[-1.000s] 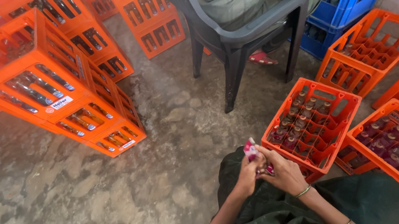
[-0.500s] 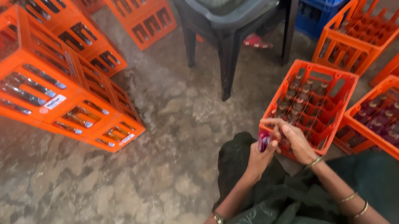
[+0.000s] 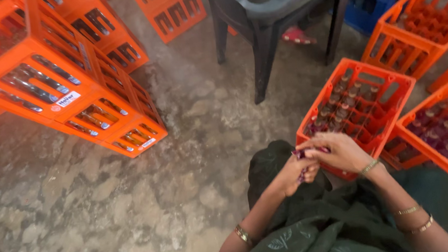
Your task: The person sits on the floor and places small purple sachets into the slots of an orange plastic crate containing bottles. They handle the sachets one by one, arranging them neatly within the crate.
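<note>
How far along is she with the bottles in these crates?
Done: nothing clearly tells finished bottles apart. In hand: left hand and right hand together grip a small pink-and-dark item, too hidden to identify. Left: bottles fill the near orange crate and its neighbour.

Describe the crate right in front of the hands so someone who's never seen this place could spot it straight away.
Start at the dark plastic chair at the top of the view and come down toward the person. The orange crate lies just beyond the left hand and right hand. Unlike the empty orange crate beside the blue one, its cells hold bottles, and it sits nearest the hands.
</note>
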Demonstrator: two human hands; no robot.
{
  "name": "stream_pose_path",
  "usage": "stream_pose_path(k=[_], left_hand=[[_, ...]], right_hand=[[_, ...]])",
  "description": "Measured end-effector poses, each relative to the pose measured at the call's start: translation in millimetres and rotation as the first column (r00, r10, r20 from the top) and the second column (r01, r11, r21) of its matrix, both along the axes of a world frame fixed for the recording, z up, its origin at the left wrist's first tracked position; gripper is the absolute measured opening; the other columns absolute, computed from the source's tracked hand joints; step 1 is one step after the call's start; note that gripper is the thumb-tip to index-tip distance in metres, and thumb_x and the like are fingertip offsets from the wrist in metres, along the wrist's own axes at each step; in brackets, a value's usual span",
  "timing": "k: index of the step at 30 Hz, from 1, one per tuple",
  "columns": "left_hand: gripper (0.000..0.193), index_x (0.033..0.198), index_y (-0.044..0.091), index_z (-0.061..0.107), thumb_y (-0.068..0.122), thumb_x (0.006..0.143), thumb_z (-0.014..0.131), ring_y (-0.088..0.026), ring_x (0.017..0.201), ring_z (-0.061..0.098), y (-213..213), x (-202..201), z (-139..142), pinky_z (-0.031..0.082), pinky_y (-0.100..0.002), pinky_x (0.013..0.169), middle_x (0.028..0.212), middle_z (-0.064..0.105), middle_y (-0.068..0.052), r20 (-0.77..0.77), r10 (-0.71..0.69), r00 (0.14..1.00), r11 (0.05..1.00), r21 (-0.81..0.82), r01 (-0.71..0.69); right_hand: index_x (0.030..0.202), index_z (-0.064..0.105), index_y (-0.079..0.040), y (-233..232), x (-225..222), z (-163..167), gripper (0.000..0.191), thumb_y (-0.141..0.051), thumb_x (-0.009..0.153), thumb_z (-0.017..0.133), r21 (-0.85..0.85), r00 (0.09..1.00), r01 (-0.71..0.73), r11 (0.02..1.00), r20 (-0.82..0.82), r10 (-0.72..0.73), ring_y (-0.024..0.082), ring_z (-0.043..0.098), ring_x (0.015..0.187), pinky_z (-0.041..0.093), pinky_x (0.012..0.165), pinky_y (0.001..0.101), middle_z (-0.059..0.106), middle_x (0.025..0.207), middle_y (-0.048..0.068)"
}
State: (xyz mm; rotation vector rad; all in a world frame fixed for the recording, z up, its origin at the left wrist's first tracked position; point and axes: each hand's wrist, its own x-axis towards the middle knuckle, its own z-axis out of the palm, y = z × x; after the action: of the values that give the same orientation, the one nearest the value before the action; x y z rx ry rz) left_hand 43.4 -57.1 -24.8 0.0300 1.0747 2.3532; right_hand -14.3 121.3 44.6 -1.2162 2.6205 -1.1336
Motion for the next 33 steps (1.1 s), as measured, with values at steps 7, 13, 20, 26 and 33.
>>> stream_pose_path(k=[7, 13, 20, 26, 33], left_hand=[[0.016, 0.098, 0.008, 0.068, 0.021, 0.095, 0.078, -0.002, 0.056, 0.044, 20.5, 3.9, -14.2, 0.033, -0.019, 0.048, 0.072, 0.055, 0.007, -0.219, 0.109, 0.970, 0.889, -0.414, -0.193], [0.019, 0.105, 0.004, 0.071, 0.016, 0.096, 0.082, -0.003, 0.083, 0.060, 48.1, -7.6, -19.3, 0.050, -0.023, 0.075, 0.091, 0.069, 0.004, -0.353, 0.165, 0.921, 0.876, -0.377, -0.301], [0.017, 0.107, 0.004, 0.073, 0.014, 0.094, 0.078, -0.003, 0.086, 0.065, 28.0, -13.4, -11.7, 0.053, -0.022, 0.079, 0.095, 0.073, 0.003, -0.328, 0.319, 0.889, 0.880, -0.247, -0.407], [0.014, 0.094, 0.006, 0.067, 0.012, 0.094, 0.081, -0.003, 0.083, 0.061, 6.2, -14.6, 1.7, 0.051, -0.022, 0.077, 0.089, 0.067, 0.004, -0.393, 0.352, 0.849, 0.865, -0.209, -0.456], [0.020, 0.093, 0.010, 0.063, 0.019, 0.093, 0.080, -0.001, 0.054, 0.045, 3.7, -15.7, 10.1, 0.033, -0.019, 0.047, 0.072, 0.057, 0.007, -0.327, 0.317, 0.890, 0.883, -0.241, -0.403]], right_hand=[[0.145, 0.064, -0.009, 24.9, -9.1, -31.8, 0.052, -0.030, 0.106, 0.035, -0.505, 0.804, 0.351, 0.789, 0.595, 0.023, 0.006, 0.042, 0.064, 0.035, 0.061, 0.0220, 0.047, 0.074, -0.004], [0.145, 0.048, -0.004, 4.0, -17.0, -40.5, 0.051, -0.004, 0.094, 0.054, -0.633, 0.883, 0.333, 0.699, 0.470, 0.004, 0.006, 0.051, 0.080, 0.045, 0.074, 0.0207, 0.054, 0.091, -0.003], [0.143, 0.051, -0.007, 13.3, -13.6, -26.0, 0.054, -0.013, 0.092, 0.068, -0.521, 0.750, 0.496, 0.694, 0.660, -0.041, 0.010, 0.065, 0.093, 0.054, 0.080, 0.0274, 0.068, 0.102, 0.003], [0.130, 0.063, -0.003, 27.6, -16.3, -44.6, 0.043, -0.010, 0.089, 0.073, -0.454, 0.727, 0.488, 0.745, 0.684, -0.060, 0.011, 0.069, 0.083, 0.058, 0.078, 0.0301, 0.072, 0.088, 0.006], [0.114, 0.065, -0.006, 28.6, -24.4, -68.8, 0.023, -0.013, 0.093, 0.065, -0.453, 0.661, 0.581, 0.676, 0.748, -0.068, 0.008, 0.070, 0.082, 0.059, 0.077, 0.0290, 0.075, 0.089, 0.002]])
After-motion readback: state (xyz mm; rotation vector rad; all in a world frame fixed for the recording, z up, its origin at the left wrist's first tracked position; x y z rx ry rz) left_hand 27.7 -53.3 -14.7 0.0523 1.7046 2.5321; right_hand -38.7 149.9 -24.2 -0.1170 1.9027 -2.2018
